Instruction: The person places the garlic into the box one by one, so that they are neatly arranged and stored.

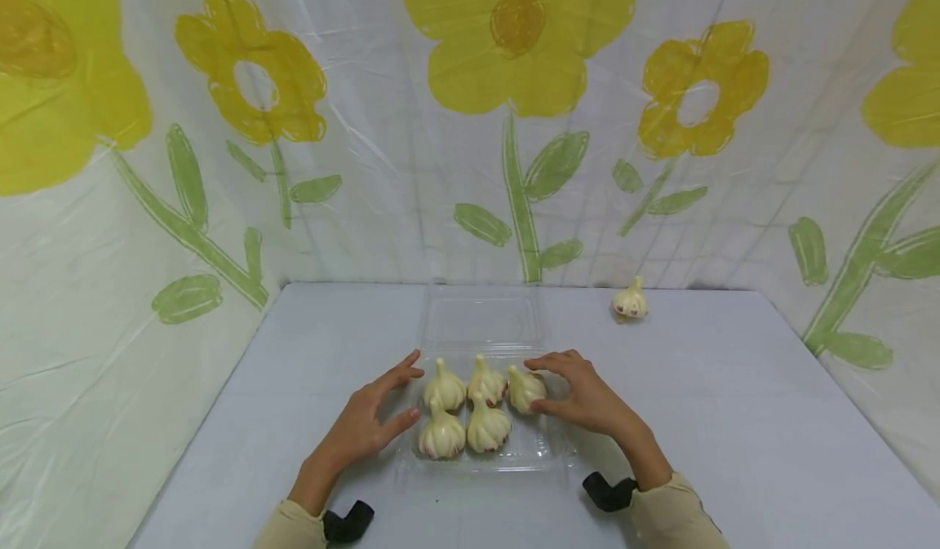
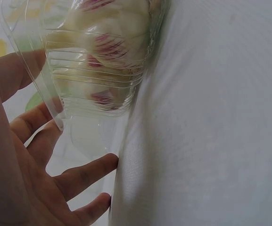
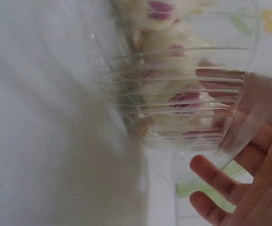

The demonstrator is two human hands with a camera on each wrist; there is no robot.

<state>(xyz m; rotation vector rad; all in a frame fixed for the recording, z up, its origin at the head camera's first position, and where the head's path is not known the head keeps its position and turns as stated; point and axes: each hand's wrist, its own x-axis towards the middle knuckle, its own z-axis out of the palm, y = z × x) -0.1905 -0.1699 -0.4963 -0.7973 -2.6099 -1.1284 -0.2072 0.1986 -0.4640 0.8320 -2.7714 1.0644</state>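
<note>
A clear plastic clamshell box (image 1: pixel 525 455) lies with its lid (image 1: pixel 481 320) folded back. Several garlic bulbs sit inside: three along the back row and two in front, one of these a front-left bulb (image 1: pixel 442 436). My right hand (image 1: pixel 587 398) reaches over the box's right side, with thumb and a finger around the back-right garlic bulb (image 1: pixel 525 390); its other fingers (image 3: pixel 216 181) stay outside the wall. At the box's left side is my left hand (image 1: pixel 363 422), fingers spread and holding nothing, with the ribbed wall (image 2: pixel 93 80) beside it.
A single garlic bulb (image 1: pixel 630 300) stands near the back edge of the white table (image 1: pixel 705 418), right of the lid. Behind the table hangs a sheet (image 1: pixel 382 166) printed with yellow flowers. Black wrist mounts (image 1: pixel 609 492) sit low by both sleeves.
</note>
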